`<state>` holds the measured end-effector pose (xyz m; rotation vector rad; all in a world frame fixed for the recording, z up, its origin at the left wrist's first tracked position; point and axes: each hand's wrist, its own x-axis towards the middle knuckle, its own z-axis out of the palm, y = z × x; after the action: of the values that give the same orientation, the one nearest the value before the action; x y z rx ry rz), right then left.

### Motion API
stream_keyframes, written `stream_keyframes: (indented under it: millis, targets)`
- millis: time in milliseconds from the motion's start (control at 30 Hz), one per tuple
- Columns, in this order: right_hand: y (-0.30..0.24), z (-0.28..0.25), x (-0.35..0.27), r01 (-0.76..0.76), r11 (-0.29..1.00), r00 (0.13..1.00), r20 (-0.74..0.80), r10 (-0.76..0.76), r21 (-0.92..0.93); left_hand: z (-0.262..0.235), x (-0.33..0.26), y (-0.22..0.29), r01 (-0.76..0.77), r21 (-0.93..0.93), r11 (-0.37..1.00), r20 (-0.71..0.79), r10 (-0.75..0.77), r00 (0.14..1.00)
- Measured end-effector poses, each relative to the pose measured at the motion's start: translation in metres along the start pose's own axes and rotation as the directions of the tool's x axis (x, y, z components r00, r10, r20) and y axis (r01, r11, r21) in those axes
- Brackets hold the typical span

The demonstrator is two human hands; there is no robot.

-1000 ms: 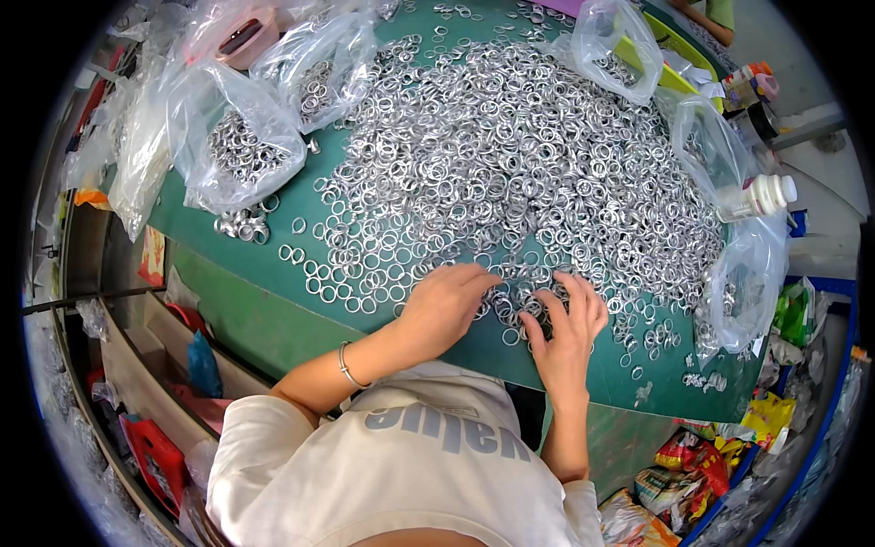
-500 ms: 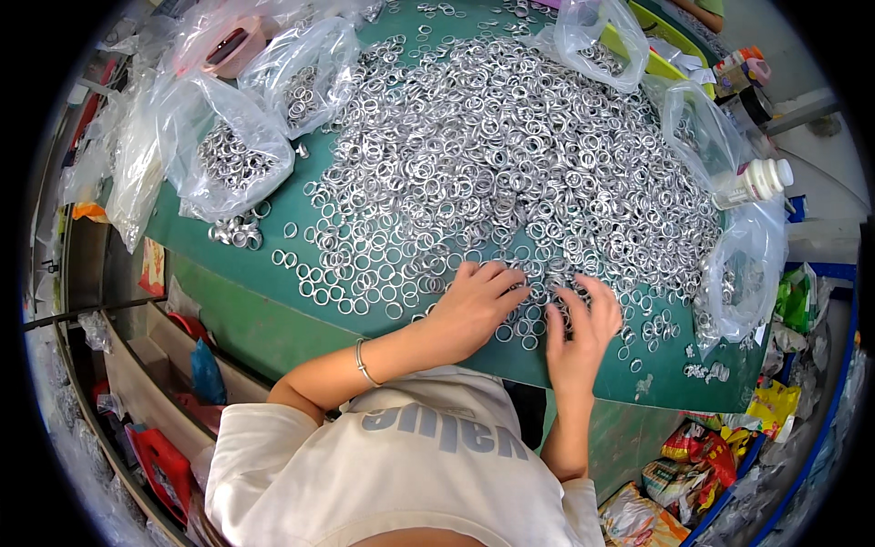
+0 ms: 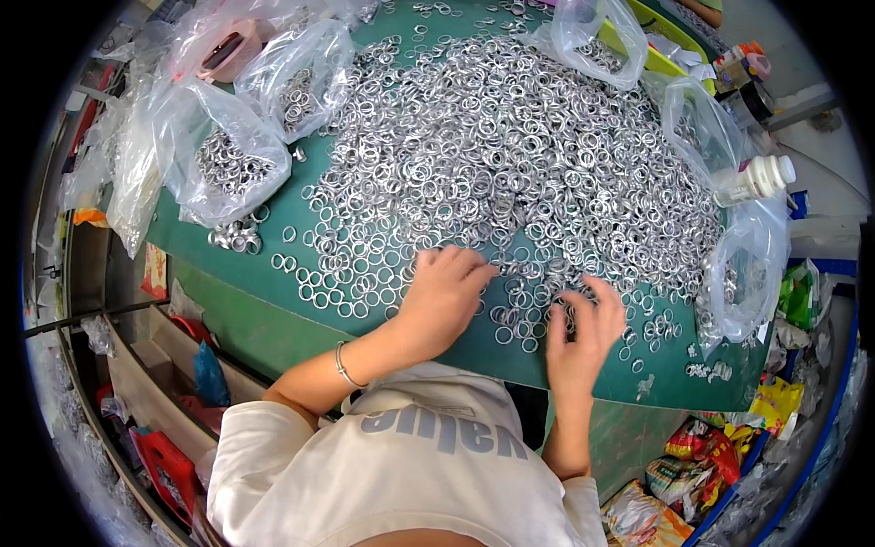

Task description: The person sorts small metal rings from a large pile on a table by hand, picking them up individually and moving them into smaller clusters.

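A wide heap of silver metal rings (image 3: 510, 137) covers much of the green tabletop (image 3: 474, 351). At the heap's near edge, my left hand (image 3: 445, 296) lies over scattered rings, palm down. Its fingers are bent and apart, with the tips among the rings; nothing shows gripped in it. To its right, my right hand (image 3: 588, 330) has its thumb and fingers spread and curved over a small cluster of rings. Whether its fingertips touch any is partly hidden. Loose flat rings lie between the two hands and left of my left hand.
Clear plastic bags of rings (image 3: 232, 169) stand at the left, with a pink bowl (image 3: 232, 55) behind. On the right are a white bottle (image 3: 756, 180), another bag (image 3: 743, 273) and a yellow-green tray (image 3: 670, 41). Colourful packets (image 3: 697, 460) lie below the table's right edge.
My left hand has moved left and slightly away from me, leaving a wider gap between the hands. My right hand stays nearly in place with its fingers spread.
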<state>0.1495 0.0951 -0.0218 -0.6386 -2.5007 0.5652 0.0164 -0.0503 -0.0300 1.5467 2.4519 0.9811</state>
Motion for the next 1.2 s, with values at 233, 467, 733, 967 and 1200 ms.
stream_keyframes:
  millis: [233,467,733,967,1200]
  targets:
    - [-0.009,0.018,0.003,0.092,0.994,0.977,0.197,-0.080,-0.051,0.020,0.012,0.003,-0.051,0.051,0.997,0.116,0.045,0.992]
    - [-0.002,0.014,0.006,-0.010,0.984,1.000,0.016,0.008,0.177,0.007,0.013,0.004,0.060,-0.300,0.952,0.040,-0.050,0.998]
    - [0.001,0.020,-0.002,-0.405,0.606,0.900,0.180,0.398,0.685,0.002,0.017,0.015,0.315,-0.630,0.709,0.246,-0.203,0.948]
    - [-0.004,0.011,0.001,-0.391,0.627,0.917,0.342,0.204,0.673,0.012,0.017,0.007,0.544,-0.809,0.222,0.523,-0.151,0.839]
    - [0.008,0.002,0.001,-0.419,0.672,0.908,0.266,0.325,0.610,0.009,0.012,0.003,0.482,-0.876,-0.002,0.458,-0.318,0.830]
